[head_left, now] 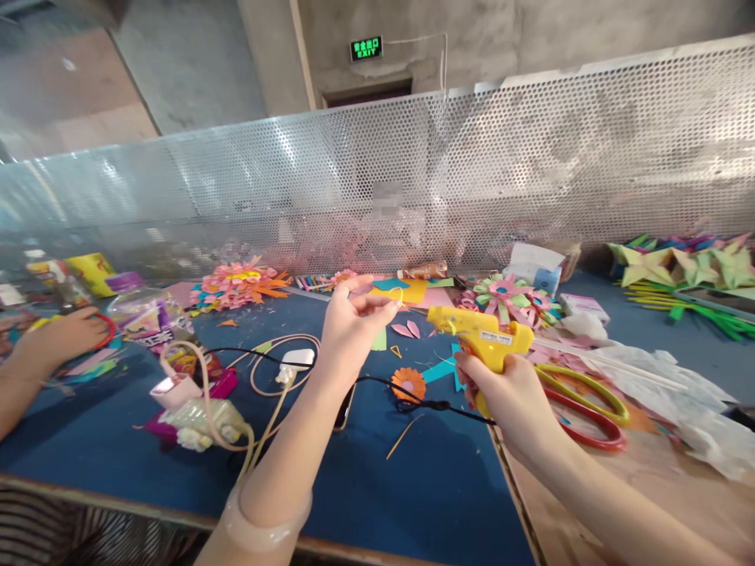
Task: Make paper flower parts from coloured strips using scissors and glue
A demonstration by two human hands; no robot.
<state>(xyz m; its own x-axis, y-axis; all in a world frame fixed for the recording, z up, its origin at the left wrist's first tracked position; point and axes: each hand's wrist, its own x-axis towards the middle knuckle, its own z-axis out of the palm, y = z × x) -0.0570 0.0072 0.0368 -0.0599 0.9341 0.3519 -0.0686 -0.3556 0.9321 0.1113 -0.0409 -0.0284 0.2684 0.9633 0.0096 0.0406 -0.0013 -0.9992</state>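
Observation:
My right hand [510,397] is wrapped round the handle of a yellow hot glue gun [492,334], its nozzle pointing left. Thumb and fingers of my left hand [357,314] pinch a small yellow paper loop [399,295], held a short way left of the nozzle. On the blue tabletop below lie an orange paper flower [408,384], a small yellow paper triangle [395,351] and two pink paper petals [406,330]. A thin yellow strip [402,439] rests nearer to me.
Scissors with red and yellow handles [590,417] lie right of my right hand. Cables and a power strip [204,420] spread out at left, near a purple-capped bottle [141,310]. Another person's hand [68,342] holds something red. A perforated metal screen [354,181] stands behind.

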